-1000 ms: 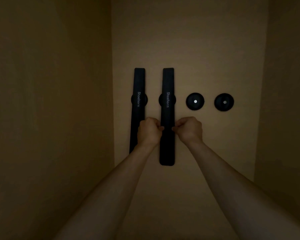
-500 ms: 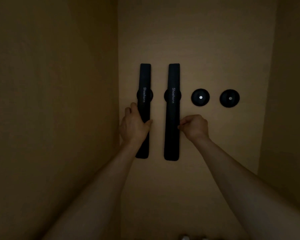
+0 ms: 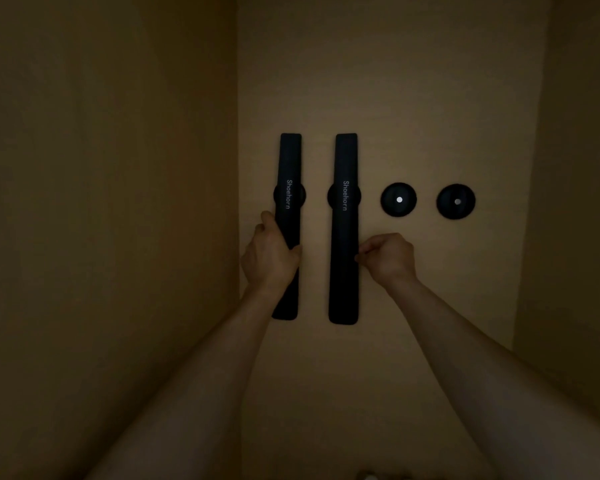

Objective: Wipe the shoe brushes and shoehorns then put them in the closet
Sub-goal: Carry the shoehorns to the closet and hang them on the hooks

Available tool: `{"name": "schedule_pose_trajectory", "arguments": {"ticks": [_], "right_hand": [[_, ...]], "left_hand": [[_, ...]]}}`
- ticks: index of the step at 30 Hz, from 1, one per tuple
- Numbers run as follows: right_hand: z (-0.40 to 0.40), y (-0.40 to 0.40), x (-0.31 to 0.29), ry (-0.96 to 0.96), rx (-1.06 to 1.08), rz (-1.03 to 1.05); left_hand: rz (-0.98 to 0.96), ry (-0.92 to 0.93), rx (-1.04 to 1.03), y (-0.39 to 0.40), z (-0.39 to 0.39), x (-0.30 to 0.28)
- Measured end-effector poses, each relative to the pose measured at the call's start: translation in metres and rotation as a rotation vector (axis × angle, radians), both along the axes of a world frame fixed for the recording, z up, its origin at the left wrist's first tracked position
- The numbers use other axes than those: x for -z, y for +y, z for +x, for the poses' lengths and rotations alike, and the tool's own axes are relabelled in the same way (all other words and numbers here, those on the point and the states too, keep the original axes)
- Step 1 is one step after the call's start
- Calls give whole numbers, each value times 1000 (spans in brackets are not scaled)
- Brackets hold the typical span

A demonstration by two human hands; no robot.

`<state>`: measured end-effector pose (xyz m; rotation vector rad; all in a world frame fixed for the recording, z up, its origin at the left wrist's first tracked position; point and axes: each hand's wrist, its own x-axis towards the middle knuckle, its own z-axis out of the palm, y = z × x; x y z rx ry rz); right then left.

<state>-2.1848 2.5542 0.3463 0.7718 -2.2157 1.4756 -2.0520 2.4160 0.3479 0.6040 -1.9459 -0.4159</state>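
In a dim tan closet, the left hand (image 3: 270, 259) curls round the lower half of the left long black "Shoehorn"-lettered shoehorn (image 3: 288, 188), which hangs upright on the back wall (image 3: 413, 98). Just beside it hangs the second black shoehorn (image 3: 344, 230) — the right hand (image 3: 388, 259), fingers curled, pinches its right edge. Further right sit two round black wall mounts (image 3: 398, 199) (image 3: 456, 201), bare.

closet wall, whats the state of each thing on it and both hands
left shoehorn: hung upright on its mount, gripped
right shoehorn: hung upright, touched at edge
two round mounts: bare
left hand: grips left shoehorn
right hand: fingers curled, at right shoehorn's edge
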Motion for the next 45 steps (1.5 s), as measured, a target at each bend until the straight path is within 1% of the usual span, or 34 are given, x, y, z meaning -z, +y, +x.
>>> {"name": "schedule_pose_trajectory", "arguments": {"ticks": [9, 19, 21, 23, 26, 30, 37, 42, 45], "right_hand": [[2, 3, -1, 2, -6, 37], [16, 30, 0, -28, 31, 36], [23, 38, -2, -2, 55, 30], [33, 44, -3, 35, 78, 40], [50, 53, -2, 99, 91, 72], [70, 65, 8, 137, 96, 186], [98, 99, 39, 120, 102, 393], [125, 125, 62, 13, 14, 395], [145, 145, 79, 1, -20, 404]], "left_hand": [[4, -20, -15, 1, 7, -3], [55, -89, -31, 12, 16, 2], [-2, -73, -79, 14, 19, 4], [-99, -37, -103, 17, 19, 5], [-216, -41, -70, 27, 19, 5], [-263, -127, 25, 44, 19, 14], [-209, -305, 108, 75, 38, 47], [-175, -441, 126, 101, 70, 64], [-139, -473, 130, 122, 93, 80]]}}
